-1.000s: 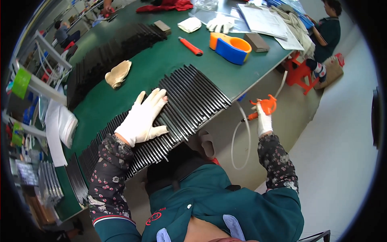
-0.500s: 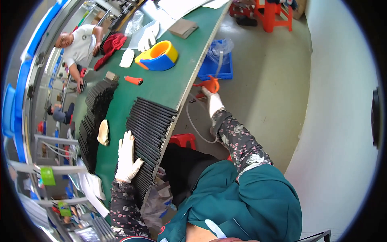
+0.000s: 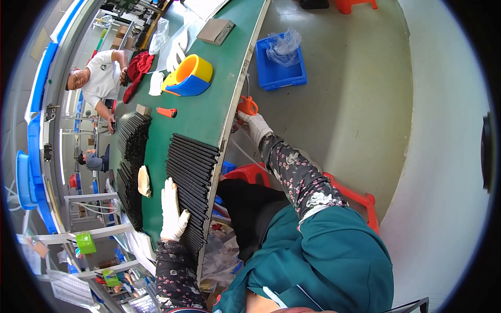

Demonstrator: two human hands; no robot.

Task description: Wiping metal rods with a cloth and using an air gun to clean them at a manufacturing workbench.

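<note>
My left hand (image 3: pixel 173 214), in a white glove, lies flat with its fingers stretched along the left ends of a row of thin black rods (image 3: pixel 190 161) on the green table (image 3: pixel 156 130). Beyond the table's right edge, my gloved right hand (image 3: pixel 254 125) is closed around an orange air gun (image 3: pixel 248 106) with a pale hose. Part of the gun is hidden behind the table edge. Left of my left hand, a crumpled cream glove (image 3: pixel 144 181) rests beside a heap of black rods (image 3: pixel 130 156).
Farther up the table are an orange cutter (image 3: pixel 167 112), a yellow-and-blue tape roll (image 3: pixel 190 75) and a brown block (image 3: pixel 216 31). A blue bin (image 3: pixel 282 78) with clear plastic stands on the floor. Red stools (image 3: pixel 355 195) are near me. A person (image 3: pixel 102 78) sits across the table.
My right hand has drawn the orange air gun in toward the table edge, away from the blue bin. My left hand stays flat on the rods. The whole view has shifted.
</note>
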